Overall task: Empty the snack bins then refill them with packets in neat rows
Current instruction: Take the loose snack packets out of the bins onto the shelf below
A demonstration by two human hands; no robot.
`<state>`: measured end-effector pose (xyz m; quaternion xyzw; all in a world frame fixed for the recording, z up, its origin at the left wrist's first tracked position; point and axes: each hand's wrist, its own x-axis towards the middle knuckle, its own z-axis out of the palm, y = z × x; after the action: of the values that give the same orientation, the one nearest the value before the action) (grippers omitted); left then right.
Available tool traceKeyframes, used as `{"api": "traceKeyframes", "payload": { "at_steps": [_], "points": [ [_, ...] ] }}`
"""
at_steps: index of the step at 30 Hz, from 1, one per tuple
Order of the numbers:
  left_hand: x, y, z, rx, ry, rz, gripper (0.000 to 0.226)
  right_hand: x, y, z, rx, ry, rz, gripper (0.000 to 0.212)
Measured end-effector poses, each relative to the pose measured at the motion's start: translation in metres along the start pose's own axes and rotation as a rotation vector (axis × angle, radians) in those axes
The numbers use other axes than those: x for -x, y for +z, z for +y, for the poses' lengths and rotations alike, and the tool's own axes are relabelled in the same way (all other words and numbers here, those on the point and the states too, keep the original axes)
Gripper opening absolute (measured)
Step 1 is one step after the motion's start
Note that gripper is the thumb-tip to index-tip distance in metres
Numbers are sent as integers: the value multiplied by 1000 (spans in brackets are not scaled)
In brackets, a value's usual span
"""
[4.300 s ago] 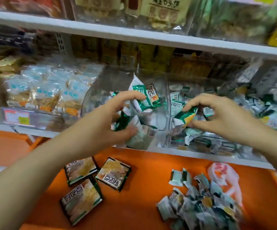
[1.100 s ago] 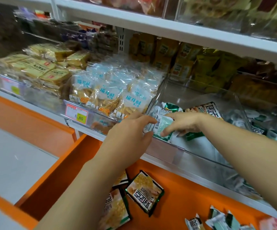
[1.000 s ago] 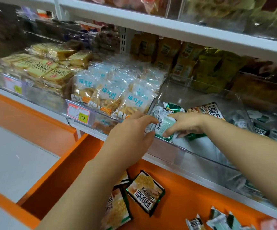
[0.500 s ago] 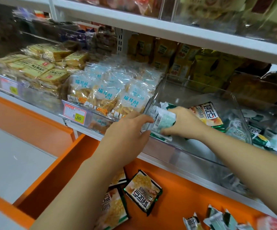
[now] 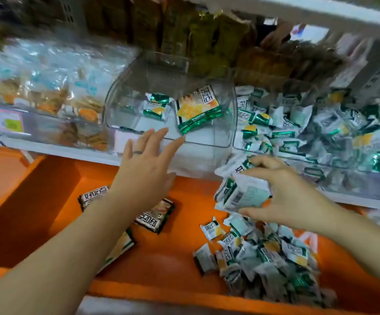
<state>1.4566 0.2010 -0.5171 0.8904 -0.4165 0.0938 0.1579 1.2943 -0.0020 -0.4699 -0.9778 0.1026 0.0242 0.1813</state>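
Left hand: the left hand (image 5: 147, 169) is empty, its fingers (image 5: 156, 138) straight and spread, tips at the front lip of the clear middle bin (image 5: 207, 142); contact cannot be confirmed.
Right hand: the right hand (image 5: 291, 196) is curled round a bunch of small packets (image 5: 241, 192), thumb beneath and fingers (image 5: 261, 161) over the top.
Location of bunch: held above the orange surface (image 5: 48, 212), in front of and below the middle bin.
Middle bin contents: nearly bare, with one small green-and-white packet (image 5: 156, 105) and one large packet (image 5: 198, 108) standing tilted.
Stock awaiting: a loose heap of small packets (image 5: 264, 258) and several large packets (image 5: 155, 214) lie on the orange surface.
Neighbouring bin: the right bin (image 5: 320, 123) holds a jumble of small packets.
Weight: judged very light.
Stiffness: soft, air-filled film pouches; contents probably brittle, so a hard squeeze is ill-advised.
Slip risk: glossy film; packets in a bunch may slide out sideways.
Hold recommended: across the flat faces of a squared-up stack, thumb opposing fingers, not by the crimped ends.
Stage: judged to be refilling the middle bin; rows not yet formed.
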Motion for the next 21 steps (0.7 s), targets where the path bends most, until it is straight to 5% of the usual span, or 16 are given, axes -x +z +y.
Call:
{"api": "traceKeyframes", "payload": {
  "at_steps": [4,8,12,15,21],
  "points": [
    [6,19,11,-158,-15,-113,76,22,66,71,141,197,-235,73],
    [7,25,14,-128,-8,-64,77,32,117,121,168,271,-355,52],
    [7,30,15,-136,2,-73,80,40,127,133,244,354,-466,86],
    [8,27,14,-118,-9,-72,77,41,107,117,123,301,-384,84],
    [-2,-2,5,-46,18,30,51,11,16,27,-105,-17,-33,38]
  ]
}}
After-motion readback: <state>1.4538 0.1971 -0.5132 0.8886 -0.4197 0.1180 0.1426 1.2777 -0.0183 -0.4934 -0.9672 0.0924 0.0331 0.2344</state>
